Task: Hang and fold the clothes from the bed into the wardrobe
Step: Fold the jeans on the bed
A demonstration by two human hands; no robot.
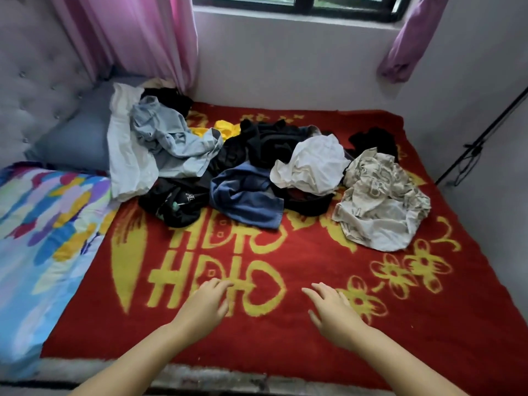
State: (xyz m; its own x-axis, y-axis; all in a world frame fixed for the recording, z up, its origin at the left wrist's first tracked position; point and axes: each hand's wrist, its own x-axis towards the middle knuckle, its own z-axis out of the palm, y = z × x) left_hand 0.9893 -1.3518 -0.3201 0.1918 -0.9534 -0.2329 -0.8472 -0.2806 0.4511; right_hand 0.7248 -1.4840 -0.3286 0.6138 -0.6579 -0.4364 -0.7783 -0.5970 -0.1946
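On the near part of the red blanket (257,332), both hands are stretched forward, palms down, holding nothing. Left hand (204,305): fingers loosely extended, slightly curled at the tips. Right hand (333,312): fingers spread and relaxed. The two are apart; contact with the blanket cannot be judged.

Clothes lie in a heap across the far middle of the bed, well apart from the hands. Left to right: white garment (125,155) draped onto the grey pillow (77,138); pale blue shirt (171,144); black items (174,204); dark blue piece (245,195); white crumpled cloth (311,164); beige patterned garment (380,204) at the right end.

Multicoloured quilt (43,238) on the left. Pink curtain (137,32) far left, by the window.
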